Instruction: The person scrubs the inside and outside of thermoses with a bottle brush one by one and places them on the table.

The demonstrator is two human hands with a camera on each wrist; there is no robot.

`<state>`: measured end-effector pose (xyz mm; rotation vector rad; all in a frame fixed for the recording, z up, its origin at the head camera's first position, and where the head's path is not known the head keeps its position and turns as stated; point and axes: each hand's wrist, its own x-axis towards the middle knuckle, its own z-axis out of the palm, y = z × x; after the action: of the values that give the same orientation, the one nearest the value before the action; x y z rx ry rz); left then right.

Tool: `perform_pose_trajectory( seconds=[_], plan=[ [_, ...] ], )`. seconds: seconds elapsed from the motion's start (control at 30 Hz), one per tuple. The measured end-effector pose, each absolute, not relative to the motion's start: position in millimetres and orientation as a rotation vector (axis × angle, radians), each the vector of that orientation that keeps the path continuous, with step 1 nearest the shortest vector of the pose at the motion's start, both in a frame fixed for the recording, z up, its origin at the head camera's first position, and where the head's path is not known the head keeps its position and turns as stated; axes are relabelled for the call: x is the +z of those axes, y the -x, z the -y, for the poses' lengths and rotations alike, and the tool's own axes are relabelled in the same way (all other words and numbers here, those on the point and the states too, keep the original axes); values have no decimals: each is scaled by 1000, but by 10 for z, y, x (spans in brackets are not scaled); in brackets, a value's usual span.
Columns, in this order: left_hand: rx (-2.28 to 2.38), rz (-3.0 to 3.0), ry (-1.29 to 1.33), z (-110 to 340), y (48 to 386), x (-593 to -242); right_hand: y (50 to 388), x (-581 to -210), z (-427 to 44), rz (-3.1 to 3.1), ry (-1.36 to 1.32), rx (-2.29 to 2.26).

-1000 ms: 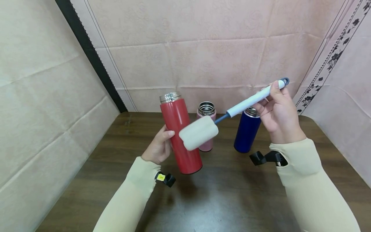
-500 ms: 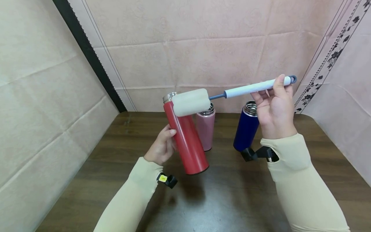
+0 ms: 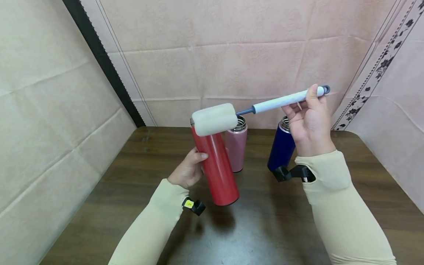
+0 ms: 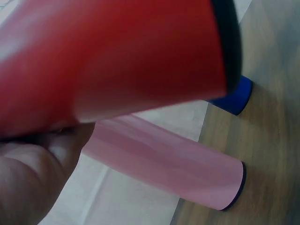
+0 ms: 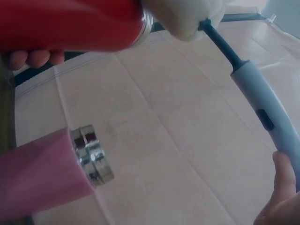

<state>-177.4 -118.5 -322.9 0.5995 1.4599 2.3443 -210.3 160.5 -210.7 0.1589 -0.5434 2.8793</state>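
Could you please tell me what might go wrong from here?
The red bottle tilts in the left hand alone, so it might slip. The right hand grips the brush far from its sponge head, which could wobble. The pink bottle close behind might be bumped.

And there it is, just behind the left hand [image 3: 188,170], on the black wrist device [image 3: 198,208]: a small yellow label [image 3: 188,204], bright against the dark casing! Dark marks sit on it, but they're too tiny to make out; not one word or number can be read.
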Motion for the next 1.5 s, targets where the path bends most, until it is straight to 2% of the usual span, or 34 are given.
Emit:
perform_pose_trajectory(
  seconds=[0.3, 0.57, 0.8, 1.17, 1.5],
  plan=[
    [2404, -1469, -661, 1211, 1815, -3258, 2091, -2310, -1706, 650, -246, 2945],
    [2519, -1504, -527, 1265, 1795, -3239, 1992, -2531, -1755, 809, -339, 2973],
    [2561, -1493, -535, 1289, 1816, -3237, 1905, -2664, -1829, 942, -379, 2950],
    [2580, -1496, -469, 1313, 1849, -3247, 1771, -2811, -1875, 1145, -475, 2851],
    [2607, -1435, -437, 1268, 1857, -3269, 1708, -2792, -1882, 1170, -457, 2828]
  ],
)
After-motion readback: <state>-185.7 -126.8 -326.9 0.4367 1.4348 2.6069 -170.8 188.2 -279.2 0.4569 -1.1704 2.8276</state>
